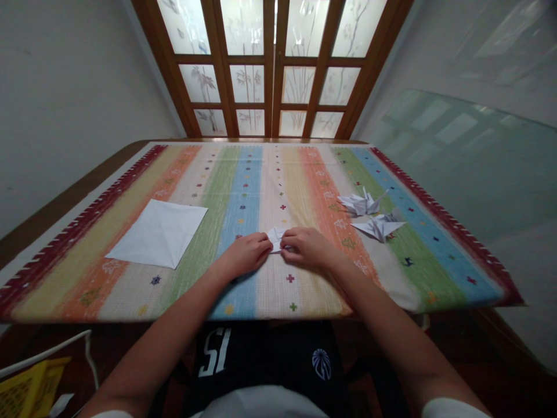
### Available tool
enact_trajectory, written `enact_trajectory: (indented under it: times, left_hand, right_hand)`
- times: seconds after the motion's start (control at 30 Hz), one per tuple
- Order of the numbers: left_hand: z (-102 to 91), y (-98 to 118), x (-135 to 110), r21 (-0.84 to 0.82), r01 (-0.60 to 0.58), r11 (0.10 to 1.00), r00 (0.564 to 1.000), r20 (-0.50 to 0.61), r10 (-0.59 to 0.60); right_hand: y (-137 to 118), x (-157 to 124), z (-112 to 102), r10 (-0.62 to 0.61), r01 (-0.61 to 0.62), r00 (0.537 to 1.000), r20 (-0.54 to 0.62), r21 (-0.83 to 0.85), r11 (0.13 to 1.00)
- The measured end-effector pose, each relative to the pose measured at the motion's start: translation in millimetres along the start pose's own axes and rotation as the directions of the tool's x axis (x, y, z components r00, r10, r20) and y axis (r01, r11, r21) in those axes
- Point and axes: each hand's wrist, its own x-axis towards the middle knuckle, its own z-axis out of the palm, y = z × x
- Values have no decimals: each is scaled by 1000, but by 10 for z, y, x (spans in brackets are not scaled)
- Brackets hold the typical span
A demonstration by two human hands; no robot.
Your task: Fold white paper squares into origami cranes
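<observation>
Grip: left hand point(246, 254), right hand point(307, 248) | folded white paper point(275, 239) | between both, touching

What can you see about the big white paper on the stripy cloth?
The white paper is a thin, square sheet lying flat, turned like a diamond, on the left part of the stripy cloth. Crease lines run across it and meet near its middle. Nothing sits on it, and only the cloth touches it.
</observation>
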Motion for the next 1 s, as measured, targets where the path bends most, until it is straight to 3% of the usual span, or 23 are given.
enact_trajectory:
  times: [0.17,0.5,1.0]
  left_hand:
    - [-25,-34,-5,-48,57,997,997,51,-54]
    - [16,-95,50,-101,162,982,984,97,-152]
    - [40,-85,62,-199,244,949,970,33,-243]
  right_hand:
    - [65,17,26,30,-29,999,-14,31,999]
    - [54,45,12,213,-206,975,-54,113,972]
    - [31,104,76,321,-318,946,-42,55,946]
